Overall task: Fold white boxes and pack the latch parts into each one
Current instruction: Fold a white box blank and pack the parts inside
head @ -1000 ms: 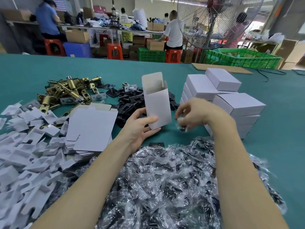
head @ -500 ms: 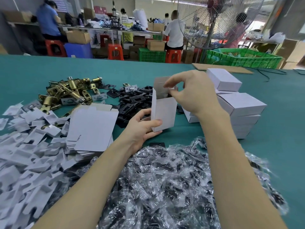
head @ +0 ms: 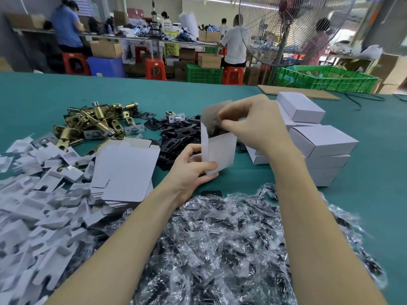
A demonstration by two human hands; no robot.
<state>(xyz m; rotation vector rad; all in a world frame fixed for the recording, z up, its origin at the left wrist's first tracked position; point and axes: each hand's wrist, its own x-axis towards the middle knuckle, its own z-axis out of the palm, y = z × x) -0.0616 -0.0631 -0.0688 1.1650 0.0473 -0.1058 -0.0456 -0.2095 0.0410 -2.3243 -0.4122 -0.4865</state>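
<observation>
At the middle of the green tabletop [head: 242,179], an upright white box [head: 218,155] stands with its top flap open. Of the two hands, the left hand [head: 189,170] grips the box near its base, thumb across the front face and fingers curled round the side. The right hand [head: 253,126] sits over the open mouth, fingertips pinched on a small dark item, apparently a bagged part, though blur keeps it from being certain. Just right of the box rests a stack of closed white boxes [head: 319,146]. Left of it lies a pile of flat box blanks [head: 125,170], with white card inserts [head: 33,205] spread further left. Brass latches [head: 92,122] and black plates [head: 176,137] lie behind. Clear bagged parts [head: 220,249] heap in the foreground.
</observation>
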